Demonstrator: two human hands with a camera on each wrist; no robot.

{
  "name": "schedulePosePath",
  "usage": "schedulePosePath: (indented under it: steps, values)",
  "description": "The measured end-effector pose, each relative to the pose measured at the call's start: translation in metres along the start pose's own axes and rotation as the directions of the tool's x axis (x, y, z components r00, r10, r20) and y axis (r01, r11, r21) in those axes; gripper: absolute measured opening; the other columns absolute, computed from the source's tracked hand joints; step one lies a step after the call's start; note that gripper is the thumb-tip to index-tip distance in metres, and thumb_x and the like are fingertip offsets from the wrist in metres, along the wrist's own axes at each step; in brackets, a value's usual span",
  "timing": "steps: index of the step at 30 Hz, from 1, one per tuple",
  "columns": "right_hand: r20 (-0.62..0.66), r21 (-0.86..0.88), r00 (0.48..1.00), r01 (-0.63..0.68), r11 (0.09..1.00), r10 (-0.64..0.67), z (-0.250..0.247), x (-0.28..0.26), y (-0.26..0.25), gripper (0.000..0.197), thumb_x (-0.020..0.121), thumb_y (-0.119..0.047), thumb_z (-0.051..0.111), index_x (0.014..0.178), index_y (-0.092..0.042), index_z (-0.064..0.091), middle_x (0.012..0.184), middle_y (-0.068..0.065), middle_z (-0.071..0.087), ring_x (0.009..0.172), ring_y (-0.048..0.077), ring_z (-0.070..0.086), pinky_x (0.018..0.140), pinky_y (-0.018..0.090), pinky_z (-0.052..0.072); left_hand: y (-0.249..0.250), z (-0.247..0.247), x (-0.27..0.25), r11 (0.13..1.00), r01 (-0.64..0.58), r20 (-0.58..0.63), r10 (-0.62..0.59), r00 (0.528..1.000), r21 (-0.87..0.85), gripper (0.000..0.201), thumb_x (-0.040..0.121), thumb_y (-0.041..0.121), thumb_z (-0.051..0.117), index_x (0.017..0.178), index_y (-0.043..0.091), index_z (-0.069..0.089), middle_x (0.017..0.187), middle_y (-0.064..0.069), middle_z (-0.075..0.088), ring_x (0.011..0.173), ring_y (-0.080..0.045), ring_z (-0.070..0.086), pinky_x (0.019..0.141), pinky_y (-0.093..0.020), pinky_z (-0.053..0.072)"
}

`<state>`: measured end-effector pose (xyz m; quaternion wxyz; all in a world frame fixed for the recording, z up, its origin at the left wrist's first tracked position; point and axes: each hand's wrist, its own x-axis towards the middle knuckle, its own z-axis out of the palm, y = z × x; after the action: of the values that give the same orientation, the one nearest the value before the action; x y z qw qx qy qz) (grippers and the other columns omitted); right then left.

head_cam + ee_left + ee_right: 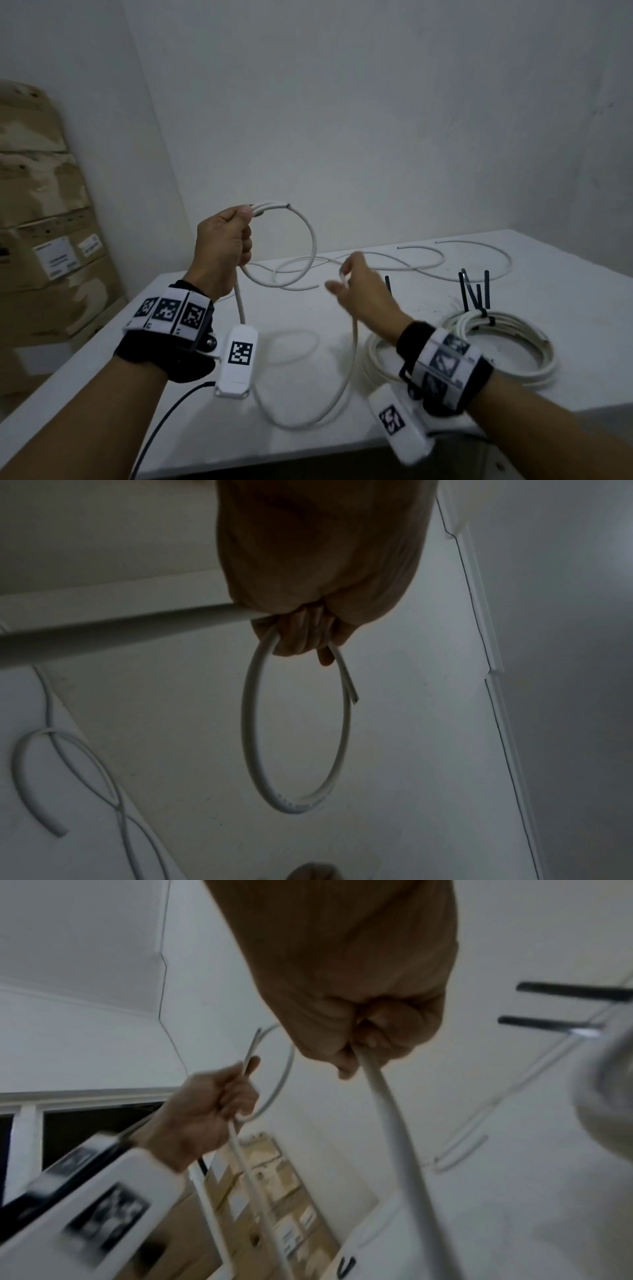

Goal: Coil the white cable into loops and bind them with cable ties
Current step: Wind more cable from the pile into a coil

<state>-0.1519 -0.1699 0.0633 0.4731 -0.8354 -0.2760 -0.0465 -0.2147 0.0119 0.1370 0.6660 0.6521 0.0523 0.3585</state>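
The left hand [224, 243] is raised above the table [294, 318], with its fingers curled around the cable [310, 233]. It holds one round loop, and the cut end of the cable sticks out just past the thumb. From this fist the cable hangs down, makes a wide slack bend over the near part of the table, and rises to the right hand [359, 291]. The right hand is blurred in the head view; in the right wrist view its fingers [377, 1039] are closed around the cable.

The table is white and plain, and it stands in a corner between pale, bare walls [376, 120]. More white cable [421, 263] lies loose on its far part in long curves. On the right side lies a finished coil [513, 346], bound with black ties [476, 291] whose tails stand up. To the left of the table, cardboard boxes [44, 240] with white labels are stacked against the wall. The light in the room is dim and grey.
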Motion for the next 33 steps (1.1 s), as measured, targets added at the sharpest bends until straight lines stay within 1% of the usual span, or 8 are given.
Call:
schedulePosePath:
  steps: [3, 5, 9, 15, 19, 23, 27, 33]
  values:
    - [-0.2, 0.211, 0.98, 0.065, 0.975, -0.022, -0.039, 0.036, -0.014, 0.043, 0.079, -0.029, 0.075, 0.101, -0.014, 0.041, 0.074, 0.003, 0.051, 0.063, 0.017, 0.047, 0.057, 0.027, 0.036, -0.004, -0.005, -0.002, 1.0, 0.022, -0.015, -0.023, 1.0, -0.011, 0.022, 0.1, 0.015, 0.049, 0.085, 0.011, 0.065, 0.044, 0.012, 0.029, 0.038, -0.004, 0.022, 0.037, -0.013, 0.02]
    - [-0.187, 0.247, 0.982, 0.058, 0.967, -0.012, -0.055, 0.052, -0.018, 0.045, 0.077, -0.029, 0.077, 0.102, -0.013, 0.044, 0.077, 0.001, 0.05, 0.064, 0.012, 0.047, 0.055, 0.023, 0.036, -0.01, -0.007, -0.005, 0.999, 0.027, -0.031, -0.027, 0.999, -0.018, 0.022, 0.1, 0.015, 0.049, 0.086, 0.011, 0.065, 0.044, 0.012, 0.029, 0.037, -0.004, 0.023, 0.037, -0.013, 0.02]
    - [-0.023, -0.127, 0.998, 0.057, 0.99, -0.06, -0.046, 0.053, 0.003, 0.045, 0.078, -0.03, 0.076, 0.108, -0.011, 0.048, 0.091, 0.004, 0.054, 0.079, 0.018, 0.051, 0.063, 0.026, 0.036, -0.03, -0.009, -0.013, 0.998, 0.066, -0.053, -0.067, 0.996, -0.005, 0.02, 0.1, 0.015, 0.049, 0.088, 0.011, 0.065, 0.044, 0.012, 0.031, 0.038, -0.004, 0.024, 0.037, -0.014, 0.021]
    - [0.155, -0.402, 0.984, -0.021, 0.916, 0.091, -0.021, 0.039, 0.047, 0.043, 0.084, -0.035, 0.069, 0.115, -0.011, 0.052, 0.114, 0.008, 0.059, 0.102, 0.023, 0.055, 0.079, 0.029, 0.043, -0.054, -0.013, -0.025, 0.991, 0.132, -0.061, -0.13, 0.99, 0.028, 0.02, 0.1, 0.014, 0.049, 0.086, 0.012, 0.063, 0.044, 0.012, 0.031, 0.037, -0.003, 0.023, 0.037, -0.014, 0.019]
    - [0.277, -0.59, 0.957, 0.103, 0.801, 0.081, -0.009, 0.031, 0.046, 0.025, 0.09, -0.039, 0.058, 0.088, -0.014, 0.056, 0.088, 0.004, 0.061, 0.081, 0.022, 0.056, 0.07, 0.028, 0.04, -0.061, -0.019, -0.024, 0.987, 0.152, -0.078, -0.148, 0.986, 0.044, 0.021, 0.1, 0.014, 0.049, 0.085, 0.013, 0.064, 0.045, 0.012, 0.031, 0.038, -0.004, 0.023, 0.037, -0.014, 0.019]
    - [0.36, -0.717, 0.93, 0.227, 0.659, 0.072, 0.0, 0.033, 0.03, 0.029, 0.092, -0.038, 0.054, 0.092, -0.009, 0.055, 0.089, 0.006, 0.061, 0.078, 0.023, 0.055, 0.071, 0.03, 0.042, -0.065, -0.023, -0.025, 0.983, 0.177, -0.088, -0.173, 0.981, 0.045, 0.021, 0.1, 0.014, 0.048, 0.088, 0.012, 0.064, 0.044, 0.012, 0.03, 0.037, -0.004, 0.022, 0.037, -0.014, 0.019]
    - [0.487, -0.761, 0.826, 0.24, 0.603, 0.285, 0.011, 0.036, 0.02, 0.036, 0.091, -0.035, 0.058, 0.067, -0.01, 0.048, 0.059, -0.002, 0.052, 0.053, 0.013, 0.049, 0.058, 0.026, 0.043, -0.069, -0.03, -0.028, 0.978, 0.199, -0.108, -0.192, 0.976, 0.064, 0.02, 0.1, 0.014, 0.048, 0.089, 0.01, 0.064, 0.044, 0.012, 0.03, 0.037, -0.004, 0.022, 0.037, -0.014, 0.019]
    - [0.498, -0.807, 0.751, 0.219, 0.548, 0.433, 0.03, 0.038, 0.017, 0.046, 0.091, -0.042, 0.057, 0.063, -0.012, 0.036, 0.064, 0.0, 0.043, 0.053, 0.014, 0.039, 0.056, 0.028, 0.037, -0.073, -0.036, -0.029, 0.97, 0.241, -0.096, -0.237, 0.967, 0.04, 0.02, 0.1, 0.014, 0.048, 0.09, 0.008, 0.065, 0.046, 0.01, 0.029, 0.038, -0.005, 0.021, 0.037, -0.014, 0.018]
